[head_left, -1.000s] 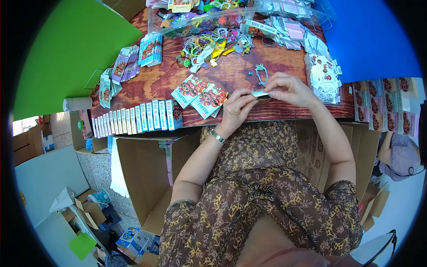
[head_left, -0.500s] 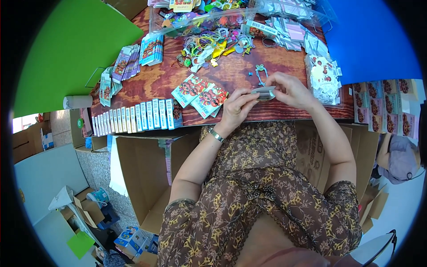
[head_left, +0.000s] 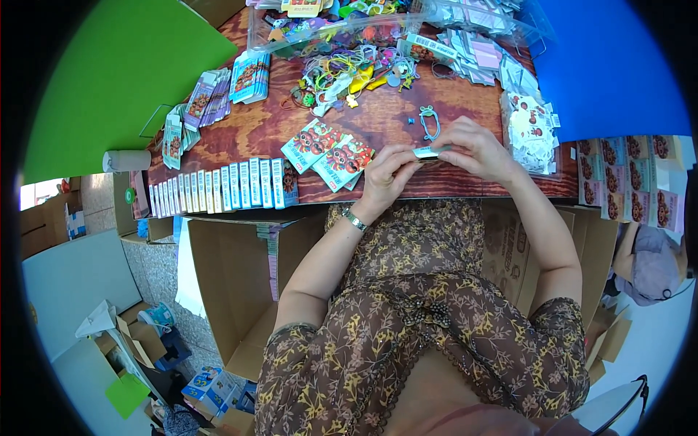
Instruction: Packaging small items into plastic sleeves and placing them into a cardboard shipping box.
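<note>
Just above the table's front edge, a small thin carton (head_left: 426, 152) is held level between both hands. My left hand (head_left: 389, 174) pinches its left end with thumb and fingers. The fingers of my right hand (head_left: 476, 150) close on the opposite end. Beyond them a pale blue cord bracelet (head_left: 429, 122) lies on the table, with a small blue charm (head_left: 411, 120) beside it. Two printed cartons (head_left: 309, 143) overlap left of my left hand. A row of upright filled boxes (head_left: 233, 185) lines the front edge further left.
Several stacks of flat cartons (head_left: 249, 76) lie at the far left. A pile of coloured cords and trinkets (head_left: 356, 76) fills the far middle, before a clear plastic bin (head_left: 334, 36). On the right stands a tray of white printed pieces (head_left: 529, 134). Open cardboard boxes (head_left: 233, 291) stand below the edge.
The carton between my hands has tipped and its open end looks narrower, with my right fingers drawn in closer over it. The things on the table stay put.
</note>
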Demonstrator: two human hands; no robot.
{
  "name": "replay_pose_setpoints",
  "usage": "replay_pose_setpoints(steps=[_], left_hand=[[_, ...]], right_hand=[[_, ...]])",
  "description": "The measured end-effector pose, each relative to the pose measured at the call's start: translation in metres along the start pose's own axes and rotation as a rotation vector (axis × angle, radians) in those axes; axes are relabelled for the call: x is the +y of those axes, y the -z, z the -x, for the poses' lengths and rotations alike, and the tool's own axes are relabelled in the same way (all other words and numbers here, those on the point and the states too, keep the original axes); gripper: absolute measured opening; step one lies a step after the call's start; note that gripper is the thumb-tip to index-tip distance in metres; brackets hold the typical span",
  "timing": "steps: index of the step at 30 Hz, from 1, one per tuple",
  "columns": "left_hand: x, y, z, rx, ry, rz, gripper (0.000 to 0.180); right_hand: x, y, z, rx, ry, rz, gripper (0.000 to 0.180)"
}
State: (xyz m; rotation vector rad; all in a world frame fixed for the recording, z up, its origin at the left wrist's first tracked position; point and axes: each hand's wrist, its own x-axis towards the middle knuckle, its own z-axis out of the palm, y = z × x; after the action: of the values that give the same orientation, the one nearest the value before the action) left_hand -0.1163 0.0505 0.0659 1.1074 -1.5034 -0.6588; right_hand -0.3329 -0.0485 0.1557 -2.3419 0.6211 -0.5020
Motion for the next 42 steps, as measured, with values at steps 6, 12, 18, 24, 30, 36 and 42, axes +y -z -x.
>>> replay_pose_setpoints(steps=[6,12,18,24,30,36,42], left_hand=[[-0.004,-0.002,0.002,0.011,-0.031,-0.028,0.024],[-0.008,-0.007,0.008,0.047,0.115,0.136,0.029],[-0.003,-0.007,0.004,0.082,0.073,0.087,0.028],[0.001,-0.006,0.001,0.09,-0.154,-0.151,0.031],[0.004,-0.006,0.001,0.083,-0.211,-0.213,0.028],[0.006,0.0,-0.004,0.008,-0.326,-0.313,0.029],[0.007,0.0,-0.004,0.009,-0.339,-0.307,0.026]], right_hand=[[-0.002,-0.012,0.001,0.059,0.047,0.092,0.019],[-0.005,-0.022,0.005,0.119,0.143,0.25,0.027],[-0.011,-0.034,0.011,0.175,0.141,0.338,0.031],[-0.015,-0.037,0.011,0.214,0.166,0.384,0.032],[-0.007,-0.032,0.018,0.152,0.215,0.318,0.038],[-0.004,-0.024,0.034,0.162,-0.048,0.076,0.039],[0.006,-0.045,0.043,0.255,0.036,0.177,0.043]])
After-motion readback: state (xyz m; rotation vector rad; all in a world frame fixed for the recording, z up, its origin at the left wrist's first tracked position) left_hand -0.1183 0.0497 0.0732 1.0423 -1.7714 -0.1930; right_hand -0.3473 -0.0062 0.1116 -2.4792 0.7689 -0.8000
